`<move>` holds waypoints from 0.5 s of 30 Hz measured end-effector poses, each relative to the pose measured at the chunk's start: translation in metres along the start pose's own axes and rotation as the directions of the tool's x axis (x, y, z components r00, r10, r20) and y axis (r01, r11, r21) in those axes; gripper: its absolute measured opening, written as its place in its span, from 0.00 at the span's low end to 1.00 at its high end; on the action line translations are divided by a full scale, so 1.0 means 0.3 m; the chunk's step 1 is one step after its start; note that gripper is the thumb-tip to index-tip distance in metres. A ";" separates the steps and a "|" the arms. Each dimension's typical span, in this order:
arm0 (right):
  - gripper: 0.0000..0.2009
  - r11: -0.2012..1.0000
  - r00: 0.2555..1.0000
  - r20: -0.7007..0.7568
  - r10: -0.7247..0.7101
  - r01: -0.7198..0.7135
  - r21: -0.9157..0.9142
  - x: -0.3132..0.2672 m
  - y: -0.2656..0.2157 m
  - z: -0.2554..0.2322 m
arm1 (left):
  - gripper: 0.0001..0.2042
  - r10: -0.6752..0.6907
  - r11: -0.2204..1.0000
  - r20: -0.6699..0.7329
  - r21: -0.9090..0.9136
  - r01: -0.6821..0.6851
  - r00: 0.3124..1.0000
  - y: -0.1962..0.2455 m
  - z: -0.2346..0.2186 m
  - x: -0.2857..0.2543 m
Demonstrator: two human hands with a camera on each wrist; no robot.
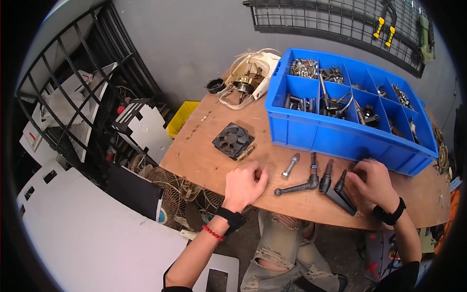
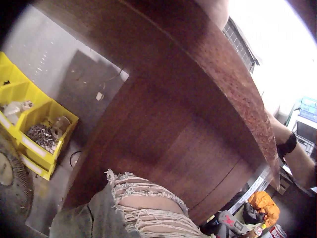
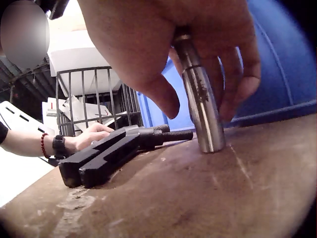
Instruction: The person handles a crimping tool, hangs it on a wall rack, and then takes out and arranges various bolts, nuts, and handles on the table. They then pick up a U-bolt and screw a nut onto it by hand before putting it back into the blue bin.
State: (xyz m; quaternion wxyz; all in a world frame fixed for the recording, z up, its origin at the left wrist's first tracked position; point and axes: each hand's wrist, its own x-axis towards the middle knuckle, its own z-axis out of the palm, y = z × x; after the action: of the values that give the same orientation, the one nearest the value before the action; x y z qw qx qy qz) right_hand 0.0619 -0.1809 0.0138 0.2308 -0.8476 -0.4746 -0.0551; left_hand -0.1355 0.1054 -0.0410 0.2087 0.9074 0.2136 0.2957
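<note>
In the right wrist view, my right hand [image 3: 163, 44] is around a shiny stepped steel pin [image 3: 205, 109], its upper end among the fingers and its lower end close over the tabletop. From the head view, my right hand [image 1: 375, 181] hides that pin and lies beside a pair of black clamping levers [image 1: 340, 194] with threaded studs. A third clamping lever [image 1: 304, 185] lies to their left, then a bolt with a nut [image 1: 290, 167]. My left hand [image 1: 244, 185] rests at the table's front edge, fingers loosely curled and holding nothing.
A blue divided bin [image 1: 340, 131] of metal hardware stands at the back right. Left of it are a black fan [image 1: 232, 140], a brass fitting [image 1: 246, 152] and a white housing with a motor [image 1: 265, 65]. The wooden tabletop [image 1: 194, 155] ends just before my legs.
</note>
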 end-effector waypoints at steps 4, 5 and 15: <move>0.10 0.990 0.999 0.035 0.034 -0.029 -0.136 0.000 -0.010 -0.007 | 0.15 -0.005 1.000 0.001 0.001 0.005 1.000 -0.001 0.001 -0.002; 0.09 0.988 0.996 0.068 0.052 -0.041 -0.149 0.001 -0.013 -0.012 | 0.15 -0.006 1.000 0.003 0.001 0.006 1.000 0.000 0.000 -0.001; 0.06 0.975 0.983 0.160 0.089 -0.054 -0.213 -0.003 -0.011 -0.031 | 0.16 -0.008 1.000 0.008 0.006 0.008 1.000 0.003 -0.003 0.000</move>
State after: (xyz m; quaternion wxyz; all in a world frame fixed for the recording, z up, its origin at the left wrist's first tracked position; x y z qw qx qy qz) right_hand 0.0598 -0.1843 0.0228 0.1017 -0.8853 -0.4531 -0.0242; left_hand -0.1358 0.1048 -0.0400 0.2078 0.9084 0.2173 0.2907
